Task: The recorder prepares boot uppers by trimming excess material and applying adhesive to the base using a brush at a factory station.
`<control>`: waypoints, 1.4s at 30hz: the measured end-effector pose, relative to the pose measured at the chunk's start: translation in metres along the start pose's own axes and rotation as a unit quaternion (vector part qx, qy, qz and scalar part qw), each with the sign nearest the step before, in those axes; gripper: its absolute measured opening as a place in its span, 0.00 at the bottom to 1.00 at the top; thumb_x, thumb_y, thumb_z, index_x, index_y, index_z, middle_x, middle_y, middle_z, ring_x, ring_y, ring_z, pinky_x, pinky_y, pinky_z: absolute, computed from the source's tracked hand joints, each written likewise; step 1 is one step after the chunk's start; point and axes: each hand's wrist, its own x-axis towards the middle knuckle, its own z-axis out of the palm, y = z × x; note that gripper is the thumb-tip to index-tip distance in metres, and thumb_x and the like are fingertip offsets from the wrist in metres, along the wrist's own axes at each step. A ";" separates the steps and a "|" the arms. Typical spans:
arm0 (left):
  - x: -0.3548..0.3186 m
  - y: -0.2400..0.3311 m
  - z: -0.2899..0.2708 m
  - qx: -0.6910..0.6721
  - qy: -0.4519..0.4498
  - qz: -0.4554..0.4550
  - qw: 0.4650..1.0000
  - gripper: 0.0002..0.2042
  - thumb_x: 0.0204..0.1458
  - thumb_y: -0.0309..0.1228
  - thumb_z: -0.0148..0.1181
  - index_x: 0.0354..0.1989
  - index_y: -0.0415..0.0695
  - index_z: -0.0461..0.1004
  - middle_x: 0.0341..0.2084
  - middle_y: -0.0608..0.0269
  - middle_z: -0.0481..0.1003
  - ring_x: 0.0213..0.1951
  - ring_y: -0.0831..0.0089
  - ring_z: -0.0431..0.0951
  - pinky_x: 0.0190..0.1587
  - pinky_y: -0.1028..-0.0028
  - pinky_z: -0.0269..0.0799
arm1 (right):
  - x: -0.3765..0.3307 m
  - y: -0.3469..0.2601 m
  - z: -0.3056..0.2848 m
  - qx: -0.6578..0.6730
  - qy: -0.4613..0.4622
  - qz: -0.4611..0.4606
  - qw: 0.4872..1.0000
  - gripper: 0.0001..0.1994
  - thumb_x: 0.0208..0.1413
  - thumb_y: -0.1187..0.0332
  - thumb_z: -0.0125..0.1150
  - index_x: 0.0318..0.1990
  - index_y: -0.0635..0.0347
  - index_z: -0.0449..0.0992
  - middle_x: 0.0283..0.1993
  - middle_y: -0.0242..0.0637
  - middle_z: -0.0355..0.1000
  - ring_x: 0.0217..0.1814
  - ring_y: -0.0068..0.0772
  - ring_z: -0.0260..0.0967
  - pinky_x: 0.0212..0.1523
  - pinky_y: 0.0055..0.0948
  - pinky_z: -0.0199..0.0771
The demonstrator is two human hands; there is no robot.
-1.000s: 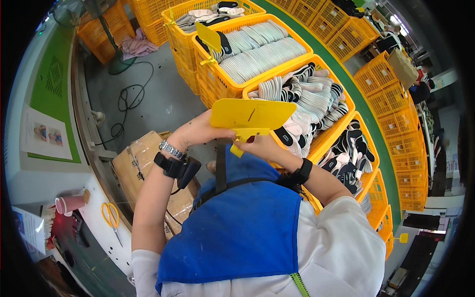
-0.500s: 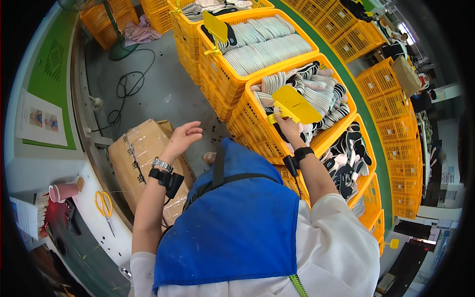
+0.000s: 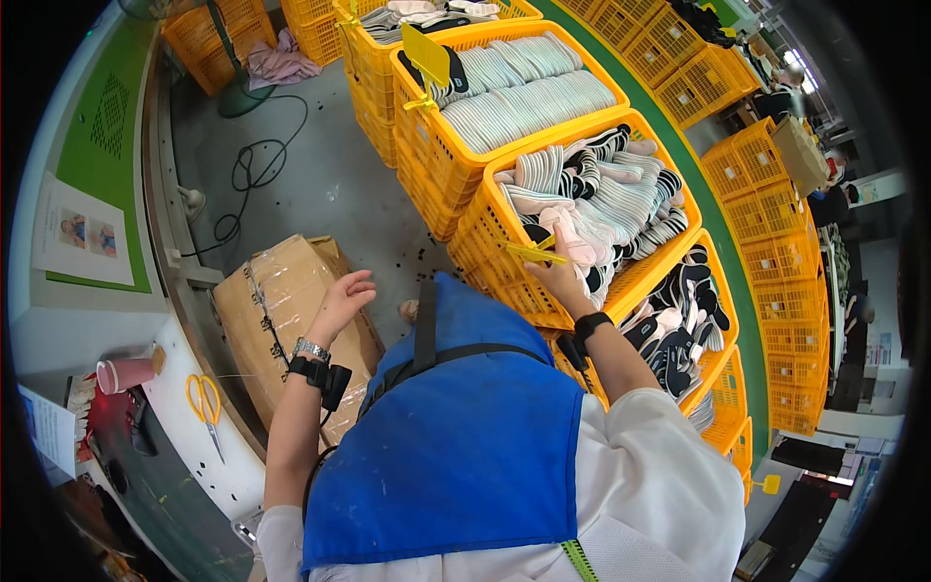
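My right hand (image 3: 565, 279) is at the near-left rim of a yellow crate (image 3: 465, 228) filled with loose striped, white and black socks (image 3: 621, 194). A yellow plastic tag (image 3: 533, 253) at that rim lies between its thumb and fingers, seen nearly edge-on. The index finger points up beside a pale sock. My left hand (image 3: 341, 303) hovers above a taped cardboard box (image 3: 276, 286), its fingers loosely bent and apart, with nothing in it. Both wrists carry black straps.
Behind stands a crate (image 3: 475, 165) of neatly rowed socks with its own yellow tag (image 3: 427, 55); another sock crate (image 3: 729, 330) stands nearer. Yellow-handled scissors (image 3: 204, 403) lie on the left table. A black cable (image 3: 242, 184) loops over the floor. More stacked crates (image 3: 766, 252) line the right.
The yellow tag has swung from its broad face over the socks to nearly edge-on at the rim. My right hand moved slightly down with it; my left hand dropped a little leftward.
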 end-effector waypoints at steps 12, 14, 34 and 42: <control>-0.024 -0.044 -0.018 0.017 0.053 -0.027 0.998 0.21 0.47 0.25 0.55 0.51 0.33 0.63 0.38 0.56 0.73 0.41 0.74 0.72 0.45 0.78 0.66 | -0.015 -0.065 -0.054 -0.063 -0.003 -0.061 0.996 0.09 0.40 0.68 0.66 0.28 0.63 0.76 0.30 0.38 0.72 0.24 0.32 0.69 0.27 0.25 0.70; -0.024 -0.043 -0.017 -0.003 0.066 -0.013 0.998 0.19 0.48 0.25 0.54 0.50 0.33 0.64 0.38 0.57 0.73 0.41 0.74 0.72 0.44 0.78 0.66 | -0.017 -0.062 -0.051 -0.118 -0.009 -0.064 0.991 0.09 0.41 0.67 0.65 0.28 0.63 0.76 0.29 0.38 0.71 0.23 0.33 0.68 0.27 0.25 0.69; -0.129 -0.164 -0.002 -0.025 0.296 -0.017 0.955 0.16 0.48 0.26 0.53 0.46 0.36 0.67 0.34 0.54 0.74 0.38 0.70 0.74 0.41 0.76 0.69 | -0.063 -0.083 -0.010 -0.275 -0.356 0.058 0.891 0.13 0.49 0.59 0.52 0.34 0.59 0.75 0.28 0.47 0.73 0.32 0.45 0.72 0.33 0.36 0.69; -0.238 -0.213 0.060 0.060 0.643 -0.091 0.758 0.12 0.41 0.23 0.54 0.38 0.35 0.71 0.31 0.51 0.73 0.36 0.57 0.73 0.41 0.70 0.68 | -0.049 -0.278 0.124 -0.332 -0.481 -0.353 0.730 0.10 0.49 0.63 0.49 0.30 0.58 0.74 0.26 0.48 0.71 0.32 0.51 0.69 0.33 0.43 0.69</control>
